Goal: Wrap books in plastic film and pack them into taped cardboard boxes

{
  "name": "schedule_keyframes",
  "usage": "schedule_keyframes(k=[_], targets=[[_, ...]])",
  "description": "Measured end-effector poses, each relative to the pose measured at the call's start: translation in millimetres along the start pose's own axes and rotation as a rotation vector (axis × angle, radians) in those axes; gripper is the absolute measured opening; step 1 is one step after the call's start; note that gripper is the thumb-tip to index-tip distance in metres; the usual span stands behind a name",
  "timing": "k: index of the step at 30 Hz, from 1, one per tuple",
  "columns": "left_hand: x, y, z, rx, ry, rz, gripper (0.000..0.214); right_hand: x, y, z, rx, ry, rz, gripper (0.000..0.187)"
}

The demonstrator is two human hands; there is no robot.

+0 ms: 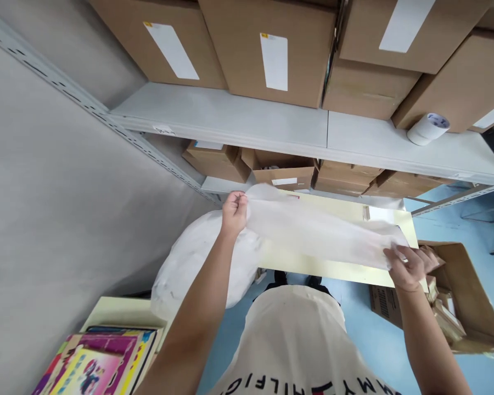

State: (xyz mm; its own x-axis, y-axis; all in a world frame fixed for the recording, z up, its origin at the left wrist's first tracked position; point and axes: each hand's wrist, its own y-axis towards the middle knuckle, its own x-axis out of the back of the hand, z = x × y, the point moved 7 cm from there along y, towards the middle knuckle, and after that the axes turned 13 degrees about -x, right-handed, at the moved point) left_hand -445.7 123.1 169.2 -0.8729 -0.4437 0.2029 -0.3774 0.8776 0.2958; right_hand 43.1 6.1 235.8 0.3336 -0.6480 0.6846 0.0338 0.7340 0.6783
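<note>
Left hand [234, 211] and right hand [407, 267]: fingers pinched ends of white sheet [321, 233], stretched above bench [313, 266]. Stuffed sack [189, 266] beside left; open carton [473, 296] under right; tape roll [428, 128] on shelf [230, 115].

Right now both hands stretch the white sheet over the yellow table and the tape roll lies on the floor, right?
Not the floor: the head view shows the tape roll on the grey shelf. The rest holds: left hand and right hand stretch the white sheet over the yellow table.
</note>
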Motion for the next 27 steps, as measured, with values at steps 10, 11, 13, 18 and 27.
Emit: schedule_keyframes(k=[10, 11, 13, 18, 27], targets=[[-77.5, -99, 52, 0.071, 0.925, 0.526, 0.052, -157, -91, -38, -0.069, -0.085, 0.846, 0.043], [-89.4, -107, 50, 0.000, 0.924, 0.550, 0.061, -166, -101, -42, -0.075, -0.074, 0.914, 0.045], [-118.2, -128, 53, -0.126, 0.875, 0.691, 0.071, -179, -118, -47, -0.071, -0.074, 1.048, 0.049], [-176.7, -179, 85, -0.201, 0.746, 1.137, 0.066, -197, -135, -49, -0.127, -0.133, 1.285, 0.054], [-165.9, -210, 139, 0.031, 0.822, 1.315, 0.093, -223, -184, -24, -0.442, -0.166, 1.351, 0.082]])
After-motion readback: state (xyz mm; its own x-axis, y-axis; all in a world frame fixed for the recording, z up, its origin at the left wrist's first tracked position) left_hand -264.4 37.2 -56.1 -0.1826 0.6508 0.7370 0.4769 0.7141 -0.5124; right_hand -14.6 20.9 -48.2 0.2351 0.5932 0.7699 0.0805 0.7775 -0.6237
